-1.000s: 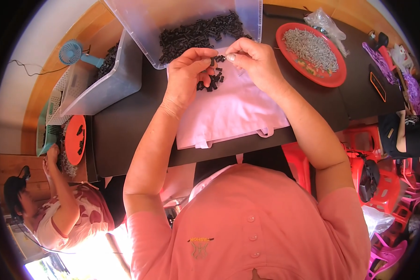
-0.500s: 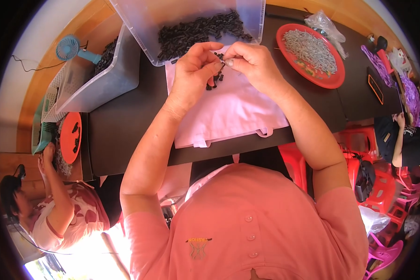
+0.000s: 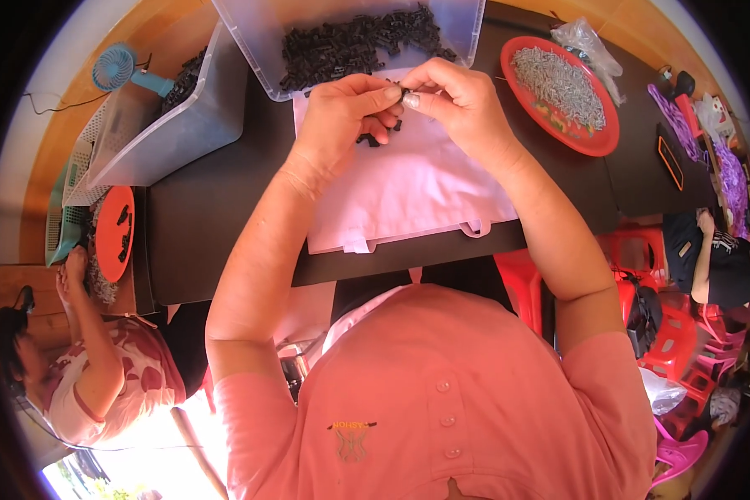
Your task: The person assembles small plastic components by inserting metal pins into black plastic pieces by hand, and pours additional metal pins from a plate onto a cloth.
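Over a pink cloth (image 3: 408, 204), my two hands meet at the fingertips. My left hand (image 3: 342, 117) is closed on a small black part (image 3: 403, 92), pinched between thumb and forefinger. More black parts (image 3: 368, 140) show beneath its curled fingers; whether the hand holds them or they lie on the cloth, I cannot tell. Thumb and forefinger of my right hand (image 3: 458, 100) press together at the same part, and what they grip is too small to make out. Just beyond is a clear plastic bin (image 3: 258, 62) with many black parts (image 3: 358, 42). To the right, a red plate (image 3: 587, 149) carries thin silver metal pieces (image 3: 562, 87).
A second translucent bin (image 3: 183, 137) stands left on the dark table (image 3: 200, 221), near a blue fan (image 3: 115, 68). At far left a person (image 3: 121, 375) works by an orange plate (image 3: 107, 237). A plastic bag (image 3: 590, 42) lies behind the red plate. Red chairs (image 3: 671, 342) stand right.
My hands have shifted slightly away from me, with the fingertips still together. The left fingers have curled differently around the black parts. The whole view has tilted a little.
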`<state>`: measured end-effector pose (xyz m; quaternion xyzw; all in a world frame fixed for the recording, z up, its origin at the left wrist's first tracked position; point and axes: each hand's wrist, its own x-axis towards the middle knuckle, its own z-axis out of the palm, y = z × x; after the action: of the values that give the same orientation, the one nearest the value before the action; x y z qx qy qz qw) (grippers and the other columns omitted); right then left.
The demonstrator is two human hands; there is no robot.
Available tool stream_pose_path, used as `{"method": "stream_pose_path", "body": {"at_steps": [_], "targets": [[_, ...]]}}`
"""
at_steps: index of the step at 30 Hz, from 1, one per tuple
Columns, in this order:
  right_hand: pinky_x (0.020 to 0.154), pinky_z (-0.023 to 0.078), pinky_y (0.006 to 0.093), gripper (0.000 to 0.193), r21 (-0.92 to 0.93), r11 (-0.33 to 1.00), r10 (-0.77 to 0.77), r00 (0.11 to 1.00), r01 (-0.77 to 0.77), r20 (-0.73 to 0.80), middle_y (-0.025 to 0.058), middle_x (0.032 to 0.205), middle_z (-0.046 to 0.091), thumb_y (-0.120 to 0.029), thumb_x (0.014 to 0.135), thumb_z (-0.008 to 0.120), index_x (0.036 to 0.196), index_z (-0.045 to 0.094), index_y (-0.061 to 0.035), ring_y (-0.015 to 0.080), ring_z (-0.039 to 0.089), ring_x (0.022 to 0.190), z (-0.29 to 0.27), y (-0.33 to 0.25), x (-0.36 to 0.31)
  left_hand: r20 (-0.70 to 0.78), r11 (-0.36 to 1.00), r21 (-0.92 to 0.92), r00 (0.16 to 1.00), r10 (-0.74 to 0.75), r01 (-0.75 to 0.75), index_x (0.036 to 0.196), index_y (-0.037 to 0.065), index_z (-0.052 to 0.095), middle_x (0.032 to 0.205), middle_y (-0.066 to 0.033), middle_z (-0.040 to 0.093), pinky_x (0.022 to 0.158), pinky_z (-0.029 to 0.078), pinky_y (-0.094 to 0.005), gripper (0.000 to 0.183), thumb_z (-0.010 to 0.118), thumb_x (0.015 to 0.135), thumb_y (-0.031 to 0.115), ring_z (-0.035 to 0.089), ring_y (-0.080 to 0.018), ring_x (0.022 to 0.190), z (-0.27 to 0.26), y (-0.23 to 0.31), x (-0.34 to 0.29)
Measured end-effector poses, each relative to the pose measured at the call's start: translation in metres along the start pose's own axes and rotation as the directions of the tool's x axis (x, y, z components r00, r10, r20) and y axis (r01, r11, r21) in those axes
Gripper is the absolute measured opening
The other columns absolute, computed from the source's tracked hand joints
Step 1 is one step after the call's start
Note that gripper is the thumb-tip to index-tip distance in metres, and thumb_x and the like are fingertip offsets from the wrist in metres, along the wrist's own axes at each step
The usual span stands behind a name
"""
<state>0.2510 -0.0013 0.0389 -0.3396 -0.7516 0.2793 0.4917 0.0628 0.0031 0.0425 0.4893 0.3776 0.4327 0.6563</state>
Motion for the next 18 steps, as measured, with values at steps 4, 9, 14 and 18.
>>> {"method": "stream_pose_path", "body": {"at_steps": [4,9,14,18], "targets": [[0.063,0.049,0.026,0.009,-0.048,0.998,-0.039,0.998,0.042,0.049,0.0061,0.081,0.065,0.004,0.08,0.065,0.088,0.065,-0.0004,0.0129,0.062,0.07,0.001,0.0,-0.001,0.05,0.997,0.055,0.997,-0.06,0.057,0.09,-0.004,0.067,0.077,-0.0087,0.065,0.051,0.048,-0.0251,0.014,0.069,0.087,0.009,0.06,-0.0141,0.066,-0.01,0.002,0.0],[0.062,0.048,0.0248,0.009,0.02,1.0,-0.022,0.998,0.021,0.066,0.0046,0.079,0.063,0.003,0.079,0.066,0.087,0.066,-0.002,0.0121,0.06,0.067,0.005,-0.005,-0.002,0.127,0.995,0.077,0.99,-0.069,0.059,0.09,-0.004,0.066,0.076,-0.0084,0.065,0.05,0.047,-0.0252,0.012,0.069,0.086,0.008,0.06,-0.0136,0.065,-0.019,0.007,0.0],[0.062,0.049,0.0309,0.011,-0.327,0.929,-0.132,0.981,0.171,0.139,0.0042,0.083,0.064,-0.001,0.074,0.065,0.083,0.067,-0.0065,0.0187,0.063,0.071,0.001,0.012,-0.003,-0.013,1.0,0.025,1.0,0.016,-0.016,0.095,-0.003,0.065,0.081,-0.0081,0.064,0.053,0.047,-0.0259,0.011,0.063,0.09,0.007,0.059,-0.0138,0.067,-0.027,0.006,0.006],[0.067,0.05,0.0399,0.009,-0.562,0.742,-0.202,0.922,0.364,0.331,0.0044,0.084,0.063,-0.008,0.071,0.065,0.08,0.066,-0.0095,0.0261,0.062,0.081,0.007,0.021,-0.005,-0.031,0.996,-0.059,0.997,0.07,-0.072,0.097,-0.004,0.064,0.082,-0.0087,0.065,0.054,0.048,-0.0261,0.012,0.063,0.091,0.006,0.059,-0.0144,0.068,-0.032,0.004,0.008]]}}
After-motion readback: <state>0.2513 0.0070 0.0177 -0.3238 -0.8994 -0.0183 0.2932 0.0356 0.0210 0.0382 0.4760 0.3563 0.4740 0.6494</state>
